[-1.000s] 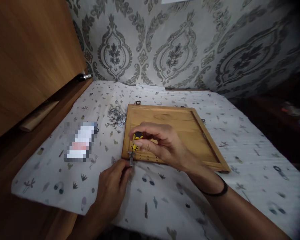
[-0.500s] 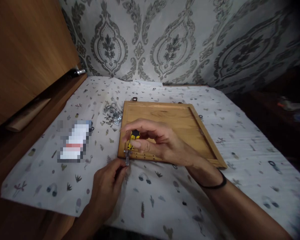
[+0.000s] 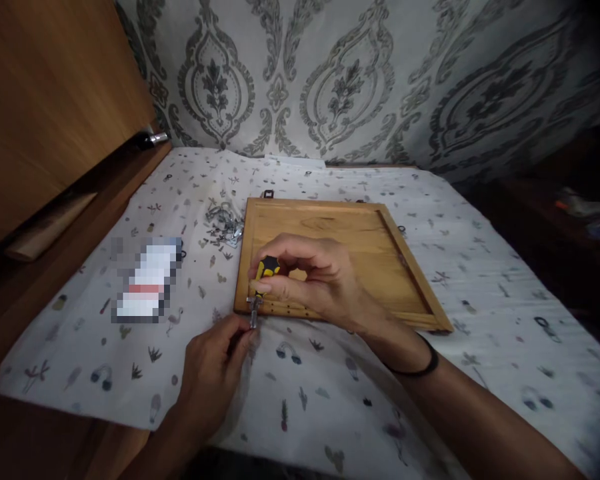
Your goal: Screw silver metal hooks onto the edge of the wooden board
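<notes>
Fingers [image 3: 293, 245] arched — right hand [image 3: 330, 280], pinching yellow-black screwdriver [image 3: 269, 266]

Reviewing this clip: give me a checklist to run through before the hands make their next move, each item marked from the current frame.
1. Right hand grips the screwdriver: ok, held between thumb and fingers.
2. Left hand steadies the metal fitting: ok, fingers at its near end.
3. Fitting sits at the wooden panel's near-left corner: ok.
4. Screwdriver tip seated in a screw: cannot tell, too small to make out.
5. Panel lies flat on the patterned cloth: ok, as far as visible.
6. Loose metal pieces away from both hands: ok, left of the panel.
</notes>
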`<action>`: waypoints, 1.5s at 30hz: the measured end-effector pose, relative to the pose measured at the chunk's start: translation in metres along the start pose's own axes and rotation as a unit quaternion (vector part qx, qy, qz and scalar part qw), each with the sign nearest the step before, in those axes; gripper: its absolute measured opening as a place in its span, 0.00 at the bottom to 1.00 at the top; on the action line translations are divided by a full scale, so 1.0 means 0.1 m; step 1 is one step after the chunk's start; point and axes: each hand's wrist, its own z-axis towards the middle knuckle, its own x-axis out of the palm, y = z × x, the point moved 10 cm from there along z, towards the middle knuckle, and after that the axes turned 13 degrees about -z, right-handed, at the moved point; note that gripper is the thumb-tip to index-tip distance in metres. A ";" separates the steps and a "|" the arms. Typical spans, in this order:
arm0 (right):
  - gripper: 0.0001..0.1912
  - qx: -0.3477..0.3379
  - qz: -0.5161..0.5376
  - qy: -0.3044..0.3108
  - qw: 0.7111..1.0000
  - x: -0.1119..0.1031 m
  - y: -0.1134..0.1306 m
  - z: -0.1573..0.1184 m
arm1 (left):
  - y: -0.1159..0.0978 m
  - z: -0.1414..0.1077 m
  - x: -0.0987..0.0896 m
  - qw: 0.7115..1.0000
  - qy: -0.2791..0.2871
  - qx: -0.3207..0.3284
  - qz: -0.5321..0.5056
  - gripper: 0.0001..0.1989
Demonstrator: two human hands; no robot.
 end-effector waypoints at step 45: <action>0.08 0.019 0.053 0.086 0.995 0.09 0.04 0.04 | 0.02 0.02 0.01 1.000 0.002 -0.005 -0.011 0.10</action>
